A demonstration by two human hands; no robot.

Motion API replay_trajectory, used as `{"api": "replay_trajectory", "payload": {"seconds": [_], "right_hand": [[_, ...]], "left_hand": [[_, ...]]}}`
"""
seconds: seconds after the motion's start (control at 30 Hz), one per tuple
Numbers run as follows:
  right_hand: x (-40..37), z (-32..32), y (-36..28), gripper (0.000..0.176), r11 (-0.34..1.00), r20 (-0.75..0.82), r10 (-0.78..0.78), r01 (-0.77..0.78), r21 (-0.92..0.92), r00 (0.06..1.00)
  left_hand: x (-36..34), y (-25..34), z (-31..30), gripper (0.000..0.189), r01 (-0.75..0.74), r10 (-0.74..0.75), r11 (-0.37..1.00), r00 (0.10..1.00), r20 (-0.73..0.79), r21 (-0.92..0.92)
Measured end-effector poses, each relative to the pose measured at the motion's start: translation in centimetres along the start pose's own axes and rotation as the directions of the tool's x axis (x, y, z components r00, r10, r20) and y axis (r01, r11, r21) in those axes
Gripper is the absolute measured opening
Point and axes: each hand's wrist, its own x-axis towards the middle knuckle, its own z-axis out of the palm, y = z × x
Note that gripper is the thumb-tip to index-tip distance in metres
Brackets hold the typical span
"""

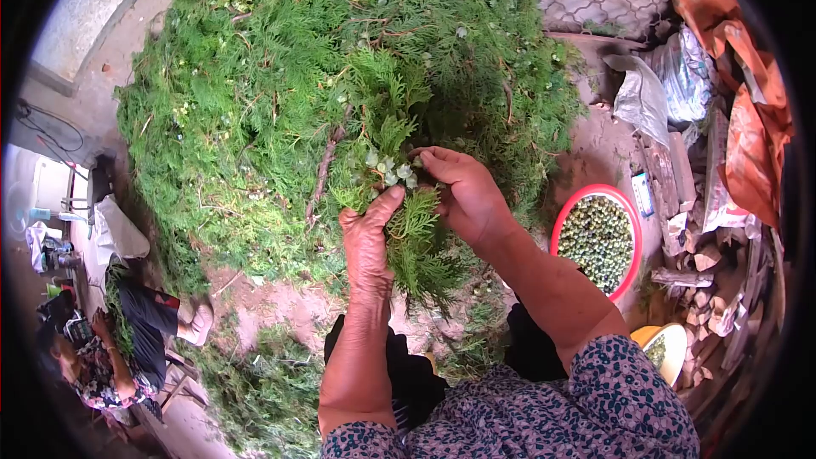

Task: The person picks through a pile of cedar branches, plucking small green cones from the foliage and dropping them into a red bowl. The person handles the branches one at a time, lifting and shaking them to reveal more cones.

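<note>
A leafy green arborvitae sprig [418, 225] is gripped between the thumb and fingers of my left hand [371, 229]. Pale blue-green seed cones [391, 172] cluster on it, just above my left thumb. My right hand [466, 195] is closed at the right side of this cluster, thumb and forefinger pinched together. Whatever lies between those fingertips is too small to make out. Beyond both hands spreads a large heap of cut arborvitae branches [255, 93], with more cones scattered through it.
To my right stands a red-rimmed basin [637, 238] full of green cones, with a yellow bowl [677, 353] nearer me. Firewood [701, 289], sacks [642, 98] and an orange cloth [752, 136] line the right edge. Another person [119, 365] sits at the left, holding greenery.
</note>
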Motion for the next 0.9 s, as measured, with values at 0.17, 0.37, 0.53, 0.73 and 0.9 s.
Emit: {"api": "replay_trajectory", "payload": {"seconds": [0.17, 0.37, 0.53, 0.73, 0.9], "right_hand": [[0.1, 0.0, 0.8, 0.017, 0.996, -0.033, -0.085, 0.085, -0.006, 0.996], [0.3, 0.0, 0.9, 0.021, 0.983, -0.074, -0.023, 0.036, 0.181, 0.997], [-0.6, 1.3, 0.3, 0.019, 0.980, -0.143, -0.017, 0.045, 0.196, 0.990], [-0.1, 0.0, 1.3, 0.020, 0.904, -0.103, -0.372, 0.334, -0.267, 0.923], [0.1, -0.4, 0.5, 0.019, 0.968, -0.263, -0.227, 0.246, 0.042, 0.938]], "left_hand": [[0.2, -0.4, -0.1, 0.036, 0.009, -0.009, 1.000, 0.999, -0.039, 0.015], [-0.7, -0.8, 1.1, 0.039, 0.025, -0.030, 0.997, 0.997, -0.075, -0.070], [-0.5, -0.9, 0.9, 0.037, 0.068, -0.069, 0.994, 0.998, -0.008, -0.091], [-1.8, -0.9, 2.7, 0.026, -0.014, 0.009, 0.996, 0.999, -0.054, -0.090], [-1.3, -2.3, 1.8, 0.021, -0.037, 0.025, 0.990, 0.996, -0.088, -0.139]]}}
